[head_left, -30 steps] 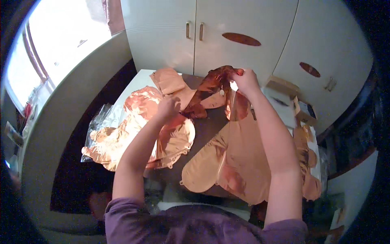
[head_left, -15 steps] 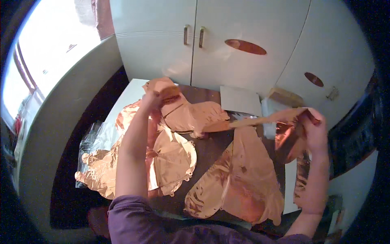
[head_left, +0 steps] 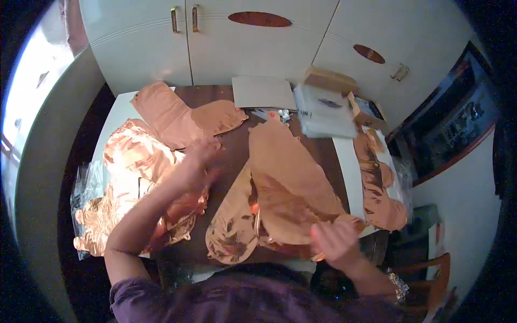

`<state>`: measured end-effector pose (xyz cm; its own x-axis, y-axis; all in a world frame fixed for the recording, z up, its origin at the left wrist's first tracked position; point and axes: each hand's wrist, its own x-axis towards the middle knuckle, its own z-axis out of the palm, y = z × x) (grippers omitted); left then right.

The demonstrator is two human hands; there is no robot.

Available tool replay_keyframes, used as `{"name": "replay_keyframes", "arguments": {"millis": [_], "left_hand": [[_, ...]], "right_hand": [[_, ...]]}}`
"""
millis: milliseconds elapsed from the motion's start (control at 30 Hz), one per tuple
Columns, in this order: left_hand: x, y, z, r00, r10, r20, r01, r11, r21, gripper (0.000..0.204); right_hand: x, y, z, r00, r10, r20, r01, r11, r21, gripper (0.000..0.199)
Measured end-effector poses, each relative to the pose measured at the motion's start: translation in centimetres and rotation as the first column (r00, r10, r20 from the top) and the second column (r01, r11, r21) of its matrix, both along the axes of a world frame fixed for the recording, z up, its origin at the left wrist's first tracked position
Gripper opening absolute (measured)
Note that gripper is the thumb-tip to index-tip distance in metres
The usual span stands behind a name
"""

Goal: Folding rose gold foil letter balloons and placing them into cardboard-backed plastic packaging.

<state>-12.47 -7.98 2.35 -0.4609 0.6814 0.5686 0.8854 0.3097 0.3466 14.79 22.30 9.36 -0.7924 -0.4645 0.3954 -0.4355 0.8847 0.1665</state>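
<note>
Flat, uninflated copper-coloured foil balloons lie over the table. My right hand [head_left: 338, 242] is at the near right corner of a large foil balloon [head_left: 288, 172] in the middle, its fingers curled on the edge. This balloon overlaps a narrower foil balloon [head_left: 231, 226] on its left. My left hand [head_left: 200, 161], smeared by motion, hovers between that pair and the foil balloons on the left; I make out nothing in it. Just beyond it lies a bent foil balloon [head_left: 188, 116]. A crumpled, shiny pile of foil balloons [head_left: 132, 167] is partly hidden under my left forearm.
At the back stand a grey flat panel [head_left: 263, 92], a stack of clear plastic packets [head_left: 326, 113] and cardboard boxes [head_left: 329, 79]. Another wavy foil balloon [head_left: 379, 188] lies along the right edge. White cabinets [head_left: 145, 48] close off the far side; a wooden chair [head_left: 431, 274] stands at lower right.
My right hand has come down and nearer from the back right, and the foil it held stretched out now lies over the middle. My left hand has left the bent balloon and moved nearer. The view has shifted right.
</note>
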Motion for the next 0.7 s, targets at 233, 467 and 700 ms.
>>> {"name": "replay_keyframes", "arguments": {"millis": [233, 467, 700], "left_hand": [[11.4, 4.4, -0.4, 0.99, -0.111, 0.085, 0.125, 0.977, -0.174, 0.042], [10.1, 7.4, -0.1, 0.994, -0.097, 0.053, 0.108, 0.952, -0.288, 0.046], [9.3, 6.3, -1.5, 0.991, -0.11, 0.077, 0.125, 0.963, -0.238, 0.043]], "right_hand": [[2.4, -1.3, -5.3, 1.0, 0.014, -0.016, -0.014, 1.0, 0.016, 0.032], [2.4, -2.2, -5.1, 0.998, -0.049, 0.046, 0.048, 0.999, 0.013, 0.039], [9.4, -1.4, -6.5, 0.815, -0.201, 0.543, 0.454, 0.805, -0.383, 0.027]]}}
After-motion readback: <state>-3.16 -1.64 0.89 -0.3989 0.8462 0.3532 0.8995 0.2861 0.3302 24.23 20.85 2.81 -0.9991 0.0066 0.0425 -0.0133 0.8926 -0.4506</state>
